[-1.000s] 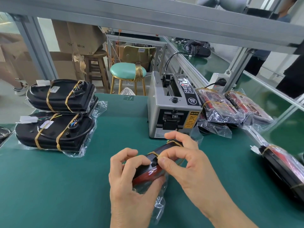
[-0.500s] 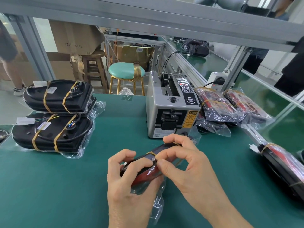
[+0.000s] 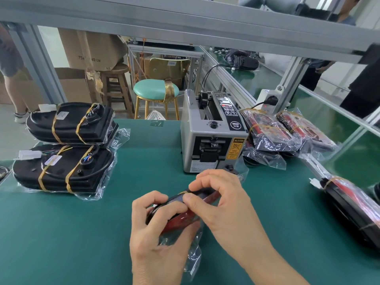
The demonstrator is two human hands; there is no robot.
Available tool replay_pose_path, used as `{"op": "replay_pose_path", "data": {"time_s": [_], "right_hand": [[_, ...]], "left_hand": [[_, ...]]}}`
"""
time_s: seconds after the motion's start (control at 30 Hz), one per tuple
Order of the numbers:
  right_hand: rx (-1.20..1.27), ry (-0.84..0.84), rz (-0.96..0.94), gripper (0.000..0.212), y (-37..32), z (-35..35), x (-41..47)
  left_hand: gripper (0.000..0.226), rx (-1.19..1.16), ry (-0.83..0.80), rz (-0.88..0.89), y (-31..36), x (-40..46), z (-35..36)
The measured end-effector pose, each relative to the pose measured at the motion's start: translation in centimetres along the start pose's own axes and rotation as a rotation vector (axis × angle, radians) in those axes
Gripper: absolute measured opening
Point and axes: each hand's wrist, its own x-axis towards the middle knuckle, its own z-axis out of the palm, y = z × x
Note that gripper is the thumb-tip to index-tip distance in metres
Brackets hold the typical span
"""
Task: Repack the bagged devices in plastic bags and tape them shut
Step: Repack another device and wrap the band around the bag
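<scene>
A green felt-like desk (image 3: 61, 233) carries a boxy grey metal dispenser (image 3: 213, 138) just beyond the grip. Both hands, left (image 3: 158, 239) and right (image 3: 224, 204), curl round a glossy red-black device (image 3: 181, 210) in crinkly clear bag (image 3: 193, 256), held between them.

Factory packing station: green-matted tabletop (image 3: 61, 233) framed by aluminium profile (image 3: 185, 23); automatic tape dispenser (image 3: 211, 138), stacked bagged devices (image 3: 65, 145), cardboard cartons (image 3: 90, 48) are seen.
</scene>
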Motion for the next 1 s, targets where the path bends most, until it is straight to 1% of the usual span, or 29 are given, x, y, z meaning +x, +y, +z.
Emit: {"op": "replay_pose_path", "data": {"time_s": [0.07, 0.2, 0.33, 0.4, 0.53, 0.7, 0.77, 0.9, 1.0], "right_hand": [[-0.002, -0.002, 0.011, 0.015, 0.1, -0.1, 0.1], [0.037, -0.058, 0.07, 0.032, 0.3, -0.4, 0.2], [0.119, -0.087, 0.109, 0.034, 0.4, -0.7, 0.1], [0.108, -0.106, 0.089, 0.031, 0.2, -0.7, 0.0], [-0.056, -0.115, -0.028, 0.026, -0.1, -0.2, -0.1], [0.015, -0.135, 0.016, 0.038, 0.4, -0.7, -0.1], [0.03, -0.163, 0.018, 0.038, 0.5, -1.3, 0.0], [-0.046, -0.285, -0.095, 0.03, 0.5, -2.5, 0.2], [-0.197, -0.293, -0.219, 0.021, 0.8, -2.1, 0.2]], "left_hand": [[0.038, -0.007, 0.002, 0.009, 0.0, 0.0, 0.1], [0.04, -0.028, 0.011, 0.004, -0.1, 0.1, 0.1], [0.052, -0.025, 0.009, 0.018, -0.6, 0.0, -0.1], [0.049, -0.022, 0.005, 0.02, -0.6, 0.0, -0.1], [0.029, -0.034, 0.002, 0.012, -0.2, 0.2, 0.0], [0.037, 0.016, -0.022, -0.029, 0.0, 0.0, -0.1], [0.036, 0.018, -0.036, -0.048, 0.1, 0.2, -0.2], [0.046, 0.047, -0.051, -0.102, 0.1, 0.3, -0.4], [0.047, 0.087, -0.055, -0.168, -0.1, 0.4, -0.5]]}}
